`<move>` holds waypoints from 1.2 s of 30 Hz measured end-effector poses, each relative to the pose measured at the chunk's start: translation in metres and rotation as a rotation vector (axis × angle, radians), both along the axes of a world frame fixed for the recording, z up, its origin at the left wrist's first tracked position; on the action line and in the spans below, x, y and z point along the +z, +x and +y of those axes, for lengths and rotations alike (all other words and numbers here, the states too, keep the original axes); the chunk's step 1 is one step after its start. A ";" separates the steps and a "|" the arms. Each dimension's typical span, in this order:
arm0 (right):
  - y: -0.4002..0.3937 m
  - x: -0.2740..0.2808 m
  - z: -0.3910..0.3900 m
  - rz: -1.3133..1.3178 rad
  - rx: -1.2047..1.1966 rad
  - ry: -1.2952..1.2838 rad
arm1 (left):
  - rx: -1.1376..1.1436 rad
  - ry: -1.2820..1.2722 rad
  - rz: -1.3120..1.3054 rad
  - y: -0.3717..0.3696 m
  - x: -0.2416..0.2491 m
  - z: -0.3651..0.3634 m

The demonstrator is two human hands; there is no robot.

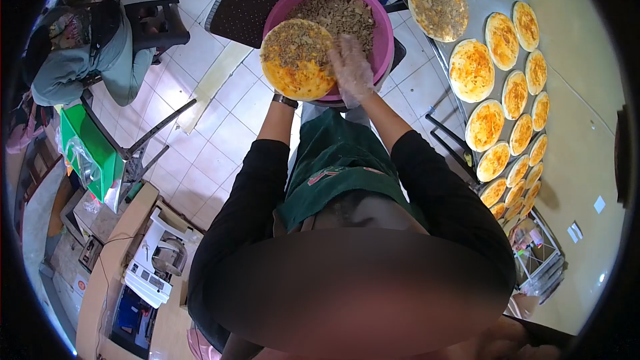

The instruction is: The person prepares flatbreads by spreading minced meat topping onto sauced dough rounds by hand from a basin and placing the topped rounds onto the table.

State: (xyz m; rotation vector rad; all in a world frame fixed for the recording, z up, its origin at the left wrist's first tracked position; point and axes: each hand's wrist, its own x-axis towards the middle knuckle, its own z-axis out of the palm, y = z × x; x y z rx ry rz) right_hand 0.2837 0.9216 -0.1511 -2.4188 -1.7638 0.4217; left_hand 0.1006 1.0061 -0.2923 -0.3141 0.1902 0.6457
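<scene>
A round flatbread point(298, 60), orange on its near part and covered with brown crumbly topping on its far part, rests on my left hand point(283, 97), which is mostly hidden under it. A dark band circles that wrist. My right hand point(351, 72), in a clear plastic glove, is at the bread's right edge over the bowl, fingers extended and slightly blurred. Below both is a pink bowl point(383, 27) of brown crumbly filling point(340, 17).
On the right, a metal tray point(433, 43) holds several orange-topped flatbreads point(472, 70) and one covered in brown topping point(438, 7). A seated person point(93, 53), a green bin point(83, 143) and a white scale point(157, 257) are on the left.
</scene>
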 end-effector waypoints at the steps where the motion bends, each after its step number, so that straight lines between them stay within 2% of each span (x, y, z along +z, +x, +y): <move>1: 0.001 0.002 0.003 0.001 0.000 0.003 | 0.000 -0.010 -0.016 0.000 -0.001 0.000; 3: -0.001 0.008 0.011 0.370 0.106 0.343 | -0.004 -0.022 -0.040 0.000 -0.003 -0.001; 4: -0.008 0.006 0.014 0.370 0.103 0.339 | -0.007 -0.028 -0.051 0.000 -0.004 -0.004; 6: -0.016 -0.002 0.023 0.183 0.340 0.296 | -0.013 -0.045 -0.057 0.002 -0.006 -0.008; 7: -0.010 -0.025 0.023 0.182 0.338 0.297 | -0.009 -0.026 -0.055 0.003 -0.005 -0.008; 9: 0.009 -0.085 0.017 0.181 -0.123 0.150 | 0.006 0.017 -0.050 0.003 -0.003 -0.006; 10: 0.012 -0.088 0.009 0.184 -0.124 0.150 | 0.011 0.034 -0.046 0.002 -0.004 -0.007; 12: 0.011 -0.089 -0.006 0.849 -0.372 0.201 | 0.019 0.046 -0.043 -0.001 0.005 -0.008; 13: 0.013 -0.072 -0.007 0.847 -0.375 0.196 | 0.043 0.140 0.143 0.001 0.025 -0.006; 14: 0.019 -0.039 0.001 1.044 -0.501 0.083 | 0.066 0.234 0.330 0.005 0.042 -0.001; 15: 0.025 -0.016 0.009 1.237 -0.625 -0.034 | 0.068 0.229 0.329 0.012 0.052 0.003; 16: 0.031 -0.015 0.012 1.238 -0.626 -0.039 | -0.002 0.232 0.483 0.016 0.056 0.006; 17: 0.038 -0.015 0.017 1.277 -0.554 0.077 | -0.076 0.234 0.639 0.019 0.061 0.008; 18: 0.044 -0.018 0.021 1.314 -0.480 0.195 | -0.131 0.261 0.703 0.016 0.054 0.007; 19: 0.048 -0.025 0.026 1.320 -0.482 0.192 | -0.140 0.252 0.694 0.016 0.048 0.008; 21: 0.062 -0.041 0.038 1.033 -0.245 0.312 | -0.116 0.222 0.616 0.013 0.038 0.011; 23: 0.077 -0.083 0.031 0.962 -0.159 0.286 | -0.082 0.198 0.562 0.007 0.033 0.012; 25: 0.081 -0.109 0.035 0.295 0.007 -0.644 | -0.056 0.177 0.530 0.001 0.030 0.011; 28: 0.012 -0.177 0.001 0.182 -0.111 -0.582 | -0.025 0.151 0.512 -0.011 0.030 0.011; 29: -0.009 -0.185 0.002 0.188 -0.105 -0.582 | -0.018 0.144 0.510 -0.012 0.029 0.012; 31: -0.045 -0.185 0.003 0.070 0.159 -0.552 | -0.001 0.135 0.511 -0.017 0.027 0.012; 35: -0.035 -0.173 0.008 0.192 0.141 -0.427 | 0.022 0.125 0.507 -0.020 0.023 0.014; 36: -0.026 -0.195 0.003 0.148 0.328 -0.489 | 0.027 0.123 0.502 -0.018 0.024 0.016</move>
